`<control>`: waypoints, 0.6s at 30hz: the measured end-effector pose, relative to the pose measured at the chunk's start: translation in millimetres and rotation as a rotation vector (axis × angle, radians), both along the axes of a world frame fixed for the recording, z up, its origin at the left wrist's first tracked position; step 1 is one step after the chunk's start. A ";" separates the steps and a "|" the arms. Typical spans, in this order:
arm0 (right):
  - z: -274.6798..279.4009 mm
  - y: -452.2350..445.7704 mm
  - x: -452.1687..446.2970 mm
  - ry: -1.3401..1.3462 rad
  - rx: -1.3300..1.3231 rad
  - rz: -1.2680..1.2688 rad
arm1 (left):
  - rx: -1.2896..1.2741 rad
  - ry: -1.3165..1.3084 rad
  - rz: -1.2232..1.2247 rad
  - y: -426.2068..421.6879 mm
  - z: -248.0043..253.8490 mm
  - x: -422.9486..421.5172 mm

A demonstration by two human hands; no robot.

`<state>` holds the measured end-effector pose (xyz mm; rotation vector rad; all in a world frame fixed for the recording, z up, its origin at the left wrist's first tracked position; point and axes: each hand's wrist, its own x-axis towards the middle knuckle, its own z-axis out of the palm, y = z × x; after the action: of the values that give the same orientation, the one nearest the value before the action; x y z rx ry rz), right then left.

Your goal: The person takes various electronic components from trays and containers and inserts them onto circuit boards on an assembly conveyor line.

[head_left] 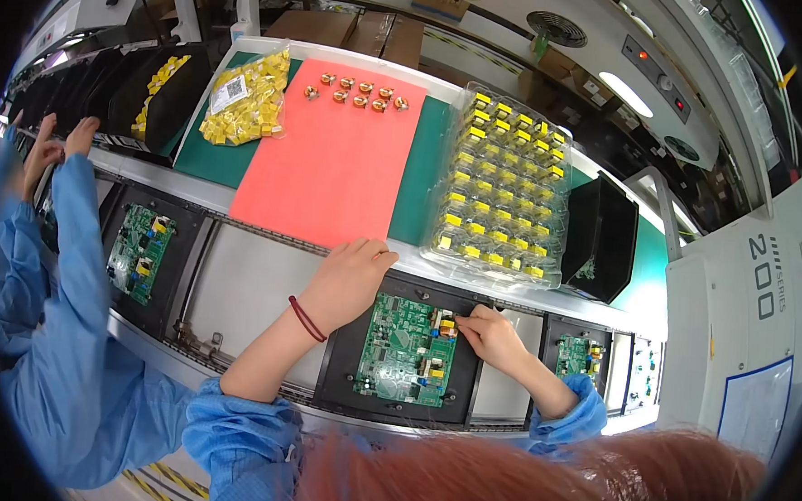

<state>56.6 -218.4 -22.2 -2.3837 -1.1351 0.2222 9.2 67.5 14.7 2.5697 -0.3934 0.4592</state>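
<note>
My right hand (496, 339) reaches in from the right, thumb and fingers pinched at a copper-coloured coil (448, 328) near the upper right of a green circuit board (396, 345). That board lies flat in a black carrier (345, 370) and bears yellow, blue and dark parts. Above the board's upper left, my left hand (350, 280) rests by the near edge of a red mat (323, 174), fingers bent together; whatever they may hold is hidden. Several copper-coloured coils (364, 94) stand in rows at the mat's far end.
A clear tray (434, 230) of yellow-topped parts stands right of the mat, beside a black bin (605, 243). A bag (245, 106) of yellow parts lies left. More boards in carriers flank mine on the line. At far left, a co-worker's blue sleeve (84, 243) reaches toward black bins.
</note>
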 end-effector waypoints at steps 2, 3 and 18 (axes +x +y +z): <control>12.6 -1.0 4.5 0.006 -0.040 0.006 | 0.006 -0.012 -0.003 0.5 -5.0 1.0; 25.0 0.2 9.2 -0.031 -0.004 -0.006 | 0.014 -0.021 -0.002 2.0 -5.5 1.9; 80.5 1.6 237.7 -0.288 -0.194 -1.001 | -0.047 0.029 0.121 40.2 -13.1 17.5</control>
<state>294.3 -216.8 58.3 -2.8929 0.0948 -0.3748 26.7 107.7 1.6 2.5605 -0.2146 0.4681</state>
